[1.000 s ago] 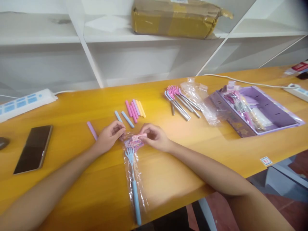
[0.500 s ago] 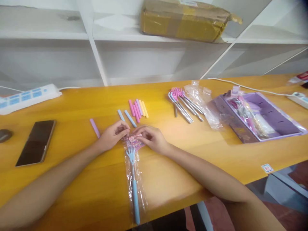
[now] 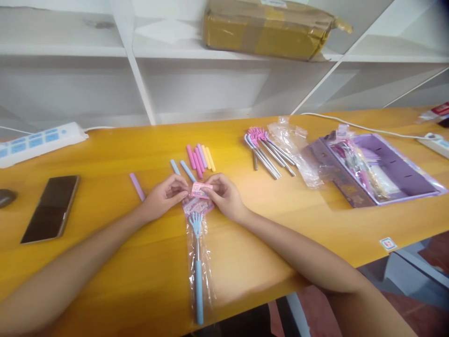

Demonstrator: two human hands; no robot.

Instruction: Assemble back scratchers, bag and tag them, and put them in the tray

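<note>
The blue back scratcher (image 3: 198,276) lies flat in a clear bag (image 3: 208,285) on the tabletop (image 3: 245,262), to the left of the purple box (image 3: 393,157) and nearer to the person. Its little finger-shaped end points away from the person, and its fat handle points toward them.

The right hand (image 3: 228,197), left of the purple box, has its thumb and fingers pressed together on a small pink card (image 3: 200,190). The left hand (image 3: 163,200), farther left of the box, is loosely curled. Its thumb and finger tips are close together by the bag's top, but it is hard to tell if they pinch its edge. A printed card (image 3: 196,206) is at the top of the bag.

The scratcher looks light. Its metal stick should be stiff, so the fat blue handle seems the best place to hold it. The bag looks thin, floppy and slippery, and is likely easiest to pinch at the top. The pink card would probably bend, so a gentle grip suits it.

Left of the box lie more scratchers with bare metal sticks (image 3: 264,160). Farther left are pink tubes (image 3: 198,164), and a phone (image 3: 51,208) is farther left again.
</note>
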